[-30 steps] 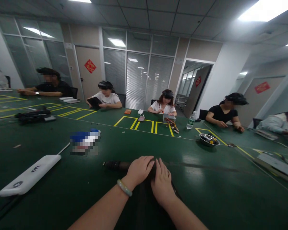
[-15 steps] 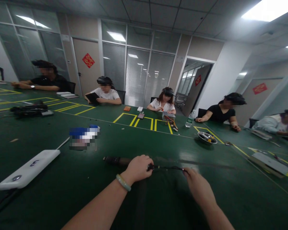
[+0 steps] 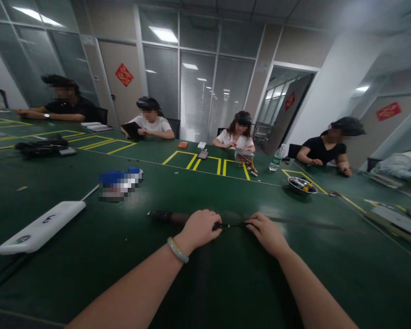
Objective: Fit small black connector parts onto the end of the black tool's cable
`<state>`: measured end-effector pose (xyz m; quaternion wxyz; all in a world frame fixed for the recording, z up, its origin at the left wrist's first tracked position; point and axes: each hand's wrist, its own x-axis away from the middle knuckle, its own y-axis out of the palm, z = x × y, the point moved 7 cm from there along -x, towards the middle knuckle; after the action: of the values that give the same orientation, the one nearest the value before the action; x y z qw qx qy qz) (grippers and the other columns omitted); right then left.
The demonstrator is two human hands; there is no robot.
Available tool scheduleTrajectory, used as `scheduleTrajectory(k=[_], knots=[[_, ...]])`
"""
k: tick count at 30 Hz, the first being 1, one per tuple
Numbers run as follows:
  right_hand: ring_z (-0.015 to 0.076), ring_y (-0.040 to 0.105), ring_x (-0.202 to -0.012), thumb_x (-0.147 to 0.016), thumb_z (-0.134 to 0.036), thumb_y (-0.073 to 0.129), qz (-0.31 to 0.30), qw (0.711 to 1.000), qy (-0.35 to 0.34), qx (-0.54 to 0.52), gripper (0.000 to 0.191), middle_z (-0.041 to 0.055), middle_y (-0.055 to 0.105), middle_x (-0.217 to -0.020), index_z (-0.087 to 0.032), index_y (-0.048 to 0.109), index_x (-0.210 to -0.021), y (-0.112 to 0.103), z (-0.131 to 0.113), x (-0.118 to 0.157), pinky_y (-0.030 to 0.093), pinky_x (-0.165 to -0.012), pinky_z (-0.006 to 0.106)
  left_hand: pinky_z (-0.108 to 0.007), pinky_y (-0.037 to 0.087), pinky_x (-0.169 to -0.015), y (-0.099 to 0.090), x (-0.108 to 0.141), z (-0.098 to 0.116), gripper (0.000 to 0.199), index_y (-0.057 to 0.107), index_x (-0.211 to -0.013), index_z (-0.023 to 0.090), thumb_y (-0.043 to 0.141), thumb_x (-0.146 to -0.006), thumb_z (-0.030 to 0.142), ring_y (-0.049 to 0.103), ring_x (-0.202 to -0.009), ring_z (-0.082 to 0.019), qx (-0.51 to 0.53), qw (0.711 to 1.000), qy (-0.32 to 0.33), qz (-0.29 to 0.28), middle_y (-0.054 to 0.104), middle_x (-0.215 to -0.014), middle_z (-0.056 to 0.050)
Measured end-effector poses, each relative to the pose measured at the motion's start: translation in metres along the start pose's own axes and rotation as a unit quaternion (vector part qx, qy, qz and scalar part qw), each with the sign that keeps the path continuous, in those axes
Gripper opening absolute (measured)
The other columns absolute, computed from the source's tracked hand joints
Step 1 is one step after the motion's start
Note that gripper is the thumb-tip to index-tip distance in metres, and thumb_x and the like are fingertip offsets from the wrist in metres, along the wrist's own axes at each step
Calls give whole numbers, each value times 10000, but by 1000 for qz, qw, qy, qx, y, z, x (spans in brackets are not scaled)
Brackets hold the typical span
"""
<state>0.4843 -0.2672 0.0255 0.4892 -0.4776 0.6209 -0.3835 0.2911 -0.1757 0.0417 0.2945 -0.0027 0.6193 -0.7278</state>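
Observation:
In the head view a thin black cable (image 3: 235, 225) runs just above the green table between my two hands. My left hand (image 3: 200, 228), with a pale bangle at its wrist, is closed on the cable's left part. A dark cylindrical tool (image 3: 164, 216) reaches out to the left from behind that hand; whether the hand touches it I cannot tell. My right hand (image 3: 267, 233) pinches the cable's other end between thumb and fingers, a short gap from the left one.
A white power bank-like box (image 3: 43, 228) lies at the left, near a blurred blue and white item (image 3: 119, 183). Beyond are black gear (image 3: 43, 147), a metal bowl (image 3: 302, 185), a bottle (image 3: 276, 159) and a grey box (image 3: 395, 221). Several people sit across the green table (image 3: 140, 274).
My right hand has moved left and up along the cable, closer to my left hand. The view has tilted down slightly. My left hand keeps its hold.

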Motion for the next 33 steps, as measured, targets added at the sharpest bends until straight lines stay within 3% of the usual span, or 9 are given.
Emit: scheduleTrajectory(k=[5,12,18,24,33], knots=[[203,550,-917,-930,-343,559,19,999,7,-34,186,38,604,-968,-233,703,-969,-7,-1,-3,422,-812,323,-336,441,-801,5,-1,3,148,600,-929,219,620,-832,329,583,-874,-197,-6,1000,-16,-10,630,-917,-21],[195,568,-858,-917,-290,601,23,997,-30,-64,111,1,667,-884,-248,702,-899,-3,-33,0,404,-791,325,-316,442,-772,10,-3,7,87,560,-910,205,585,-847,260,569,-868,-187,-14,1000,-11,-24,606,-909,-25],[200,623,-887,-923,-293,596,56,991,36,-120,150,-22,697,-967,-317,716,-1008,2,-37,0,424,-820,333,-313,434,-766,12,-4,10,49,557,-861,198,567,-849,244,556,-852,-186,-21,999,15,-25,593,-873,-26],[180,639,-782,-904,-343,609,85,976,96,-174,157,-29,697,-868,-295,708,-1015,14,-27,-1,457,-695,288,-319,435,-786,13,-4,11,64,581,-867,199,567,-849,258,563,-850,-184,-19,999,23,-15,599,-874,-27],[193,598,-901,-893,-229,651,131,987,-4,-90,50,4,685,-925,-240,699,-901,14,-51,-9,360,-842,339,-309,437,-788,11,-5,5,117,586,-944,222,594,-842,279,583,-855,-175,14,999,30,-24,626,-900,-1]])
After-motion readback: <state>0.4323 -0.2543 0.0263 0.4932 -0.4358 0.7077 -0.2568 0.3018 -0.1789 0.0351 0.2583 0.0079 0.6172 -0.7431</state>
